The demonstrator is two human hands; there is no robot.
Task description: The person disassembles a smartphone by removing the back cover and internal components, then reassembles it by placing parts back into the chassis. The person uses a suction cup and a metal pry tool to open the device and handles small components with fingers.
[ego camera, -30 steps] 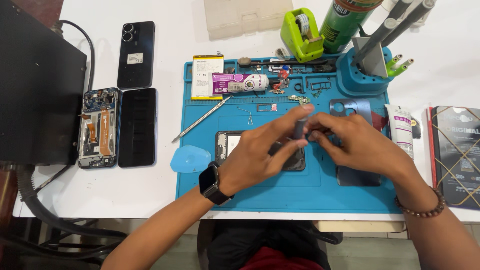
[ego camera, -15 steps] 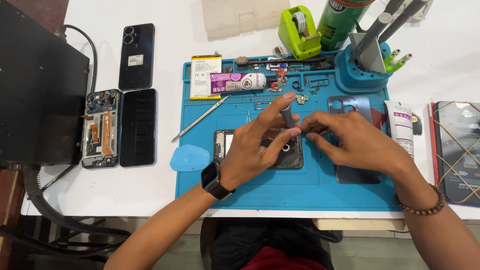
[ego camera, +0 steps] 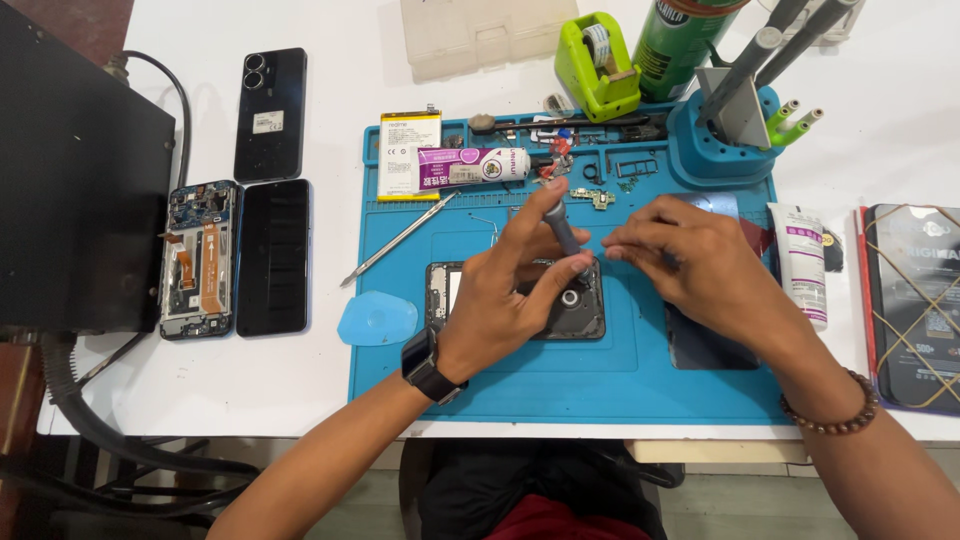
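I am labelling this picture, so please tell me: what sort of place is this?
Most likely a phone repair bench: an opened phone lies on the white table, and the left hand holds a small tool over a phone part on a blue work mat.

Left hand [ego camera: 505, 300] covers most of the opened phone [ego camera: 575, 310]. Tool tip hidden behind fingers. Green can [ego camera: 680, 40] cut off at top edge. Small parts [ego camera: 590, 195] too tiny to identify.

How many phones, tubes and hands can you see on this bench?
Phones: 4, a black phone back, an opened phone, a dark screen, a phone under the hands
Tubes: 2, a purple tube, a white tube
Hands: 2, left hand, right hand
Total: 8
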